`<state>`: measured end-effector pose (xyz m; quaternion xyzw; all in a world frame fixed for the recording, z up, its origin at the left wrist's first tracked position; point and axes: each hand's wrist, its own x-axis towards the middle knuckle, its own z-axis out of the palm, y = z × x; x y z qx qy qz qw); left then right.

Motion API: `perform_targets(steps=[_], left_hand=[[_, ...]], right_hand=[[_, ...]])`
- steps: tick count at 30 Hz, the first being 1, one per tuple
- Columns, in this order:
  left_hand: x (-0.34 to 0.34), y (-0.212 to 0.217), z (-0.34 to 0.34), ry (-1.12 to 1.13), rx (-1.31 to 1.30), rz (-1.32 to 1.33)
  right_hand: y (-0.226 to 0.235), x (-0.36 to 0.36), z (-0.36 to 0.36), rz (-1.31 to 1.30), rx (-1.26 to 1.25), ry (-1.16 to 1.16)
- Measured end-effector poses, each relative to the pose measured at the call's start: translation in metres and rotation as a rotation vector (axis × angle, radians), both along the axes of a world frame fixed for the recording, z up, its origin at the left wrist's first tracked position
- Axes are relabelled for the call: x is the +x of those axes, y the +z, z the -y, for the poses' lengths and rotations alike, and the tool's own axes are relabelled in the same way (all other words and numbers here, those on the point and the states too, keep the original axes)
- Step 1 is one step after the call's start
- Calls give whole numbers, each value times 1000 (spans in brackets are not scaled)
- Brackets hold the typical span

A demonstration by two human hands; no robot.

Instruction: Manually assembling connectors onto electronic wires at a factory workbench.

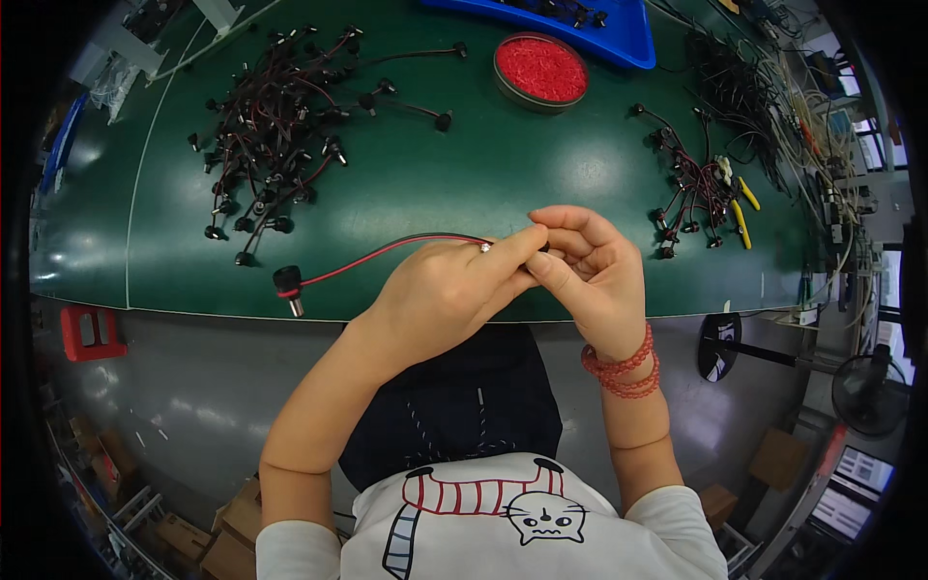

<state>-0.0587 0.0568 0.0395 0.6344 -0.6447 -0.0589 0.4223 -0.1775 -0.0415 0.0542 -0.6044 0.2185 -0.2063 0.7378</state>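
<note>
Just over the table's near edge, my left hand point(447, 288) and my right hand point(597, 275) meet fingertip to fingertip. Between them they pinch one end of a short red-and-black cable point(387, 246); a small black part of that end shows, the rest hidden by fingers. The cable runs left over the back of my left hand. Its other end, a black plug point(288, 280) with a silver metal barrel, hangs free by the table edge. Both hands are closed, thumbs and forefingers pressed together, while some fingers of my right hand curl loosely.
A tangled heap of similar cables point(275, 126) lies at the left of the green table point(416, 184). Farther back are a round tin of red bits point(541, 70) and a blue tray point(619, 39). At right lie a smaller cable pile point(691, 184), yellow-handled pliers point(742, 213) and black wires point(744, 97).
</note>
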Motion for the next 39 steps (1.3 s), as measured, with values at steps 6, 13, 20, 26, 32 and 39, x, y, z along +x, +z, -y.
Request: perform_targets(steps=[6, 13, 20, 26, 32, 39], left_hand=[[4, 6, -3, -14, -8, -130], [3, 11, -2, -49, 14, -286], [3, 7, -2, -115, 50, -254], [7, 19, 0, -192, 217, -260], [4, 26, -1, -156, 282, -163], [3, 30, 0, -151, 334, -132]], right_hand=[[5, -4, 5, 37, 101, 107], [3, -7, 10, 126, 314, 113], [6, -7, 16, -10, 146, 143], [18, -7, 24, -139, -14, 226], [20, -4, 28, -221, -71, 249], [19, -6, 29, -240, -77, 269]])
